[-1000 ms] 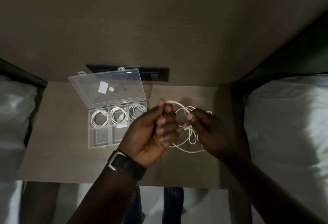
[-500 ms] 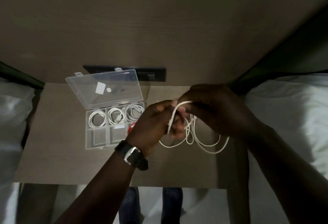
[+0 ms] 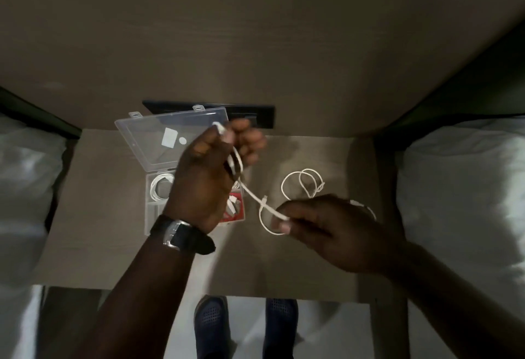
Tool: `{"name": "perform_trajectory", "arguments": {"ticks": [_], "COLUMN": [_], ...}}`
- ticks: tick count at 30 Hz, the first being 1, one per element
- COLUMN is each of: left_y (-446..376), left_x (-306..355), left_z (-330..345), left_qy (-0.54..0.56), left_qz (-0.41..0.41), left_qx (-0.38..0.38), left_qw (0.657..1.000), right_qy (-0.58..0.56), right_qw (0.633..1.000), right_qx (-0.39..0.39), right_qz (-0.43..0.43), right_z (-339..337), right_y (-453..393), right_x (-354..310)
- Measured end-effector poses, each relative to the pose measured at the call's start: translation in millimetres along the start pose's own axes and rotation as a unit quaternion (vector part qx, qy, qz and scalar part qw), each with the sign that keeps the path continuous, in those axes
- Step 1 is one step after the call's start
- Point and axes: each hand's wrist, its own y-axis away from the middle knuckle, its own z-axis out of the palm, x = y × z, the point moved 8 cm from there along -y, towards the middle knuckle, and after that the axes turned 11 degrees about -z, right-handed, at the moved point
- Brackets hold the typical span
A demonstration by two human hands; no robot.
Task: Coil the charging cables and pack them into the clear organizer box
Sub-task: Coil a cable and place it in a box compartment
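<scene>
A white charging cable (image 3: 251, 193) stretches between my two hands above the small wooden table (image 3: 99, 188). My left hand (image 3: 211, 171), with a wristwatch, is raised over the clear organizer box (image 3: 150, 211) and grips one end of the cable, its plug sticking out by the thumb. My right hand (image 3: 321, 222) pinches the cable lower down, where it forms a small loop. A second loose white cable (image 3: 305, 185) lies on the table behind my right hand. The box lid (image 3: 147, 137) stands open; one coiled cable (image 3: 160, 185) shows in a back compartment, the others are hidden by my hand.
A red and white item (image 3: 234, 209) lies in the box's front right compartment. A black socket panel (image 3: 255, 115) sits on the wall behind the table. White pillows (image 3: 460, 188) flank the table on both sides. My shoes (image 3: 213, 319) show below the table's front edge.
My left hand has risen over the box with the cable end. My right hand has dropped down and right, drawing the cable out between the hands. A second cable is uncovered on the table.
</scene>
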Motion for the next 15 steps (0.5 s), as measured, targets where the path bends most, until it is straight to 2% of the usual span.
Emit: {"name": "perform_trajectory", "arguments": {"ticks": [2, 4, 5, 7, 8, 10, 12, 15], "left_y": [7, 17, 21, 27, 31, 33, 26, 15], "left_x": [-16, -40, -49, -60, -60, -47, -27, -4], "left_z": [12, 27, 28, 32, 39, 47, 39, 7], "left_qy": [-0.206, -0.260, -0.238, -0.090, 0.015, 0.191, 0.288, 0.325], "left_qz": [-0.016, -0.074, -0.114, -0.205, -0.239, -0.243, -0.184, -0.088], "left_qx": [-0.006, -0.059, -0.072, -0.105, -0.140, -0.191, -0.174, -0.066], "left_qw": [0.978, 0.961, 0.962, 0.969, 0.961, 0.932, 0.924, 0.939], "right_qy": [0.035, 0.050, 0.040, -0.017, -0.054, -0.066, -0.003, 0.043], "right_qw": [0.998, 0.991, 0.987, 0.971, 0.962, 0.955, 0.969, 0.993], "right_qx": [0.043, 0.117, 0.156, 0.236, 0.263, 0.280, 0.231, 0.097], "right_qz": [-0.030, -0.030, -0.017, 0.021, 0.043, 0.074, 0.085, 0.048], "right_z": [-30, -65, -80, -96, -94, -76, -47, -6], "right_y": [-8, -20, -25, -31, -32, -30, -22, -12], "right_x": [-9, -6, 0, 16, 25, 39, 35, 10]}}
